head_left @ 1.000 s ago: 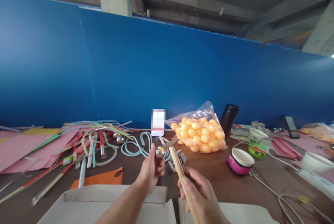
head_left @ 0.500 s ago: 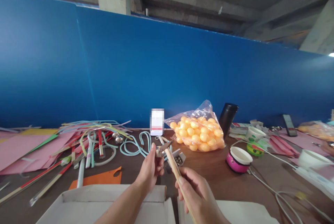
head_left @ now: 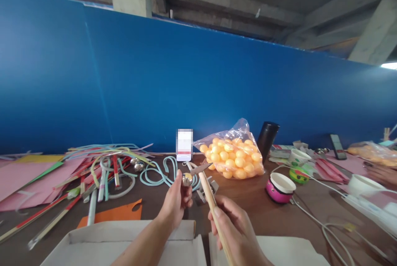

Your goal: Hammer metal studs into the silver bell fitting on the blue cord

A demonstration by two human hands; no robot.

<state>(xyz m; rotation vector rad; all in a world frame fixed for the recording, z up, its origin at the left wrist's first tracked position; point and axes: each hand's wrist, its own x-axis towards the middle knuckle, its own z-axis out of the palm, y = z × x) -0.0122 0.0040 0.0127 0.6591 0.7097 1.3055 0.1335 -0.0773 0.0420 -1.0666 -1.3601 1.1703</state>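
Between the thumb and curled fingers of my left hand (head_left: 174,203) is a shiny silver ball (head_left: 187,179), perhaps a bell. A pointed, dark greyish piece (head_left: 201,169) sticks out from beside the ball toward the right; I cannot tell what it is or how it is held. My right hand (head_left: 234,226) is wrapped round a pale wooden stick (head_left: 207,191), which slants up to the left. The stick's upper end is close to the pointed piece; whether they touch is unclear. Behind the stick stands a small box (head_left: 214,187), partly hidden, with small metal pieces in it.
A clear bag of orange balls (head_left: 232,158), a black bottle (head_left: 268,140) and a pink cup (head_left: 280,187) stand to the right. Light blue cords (head_left: 151,177), sticks and coloured paper lie left. Open white cardboard (head_left: 102,233) is in front; a white phone-like screen (head_left: 184,146) stands behind.
The view has shifted slightly to the right. The silver ball shows more openly in my left hand. Both hands keep their holds, close to the same place.
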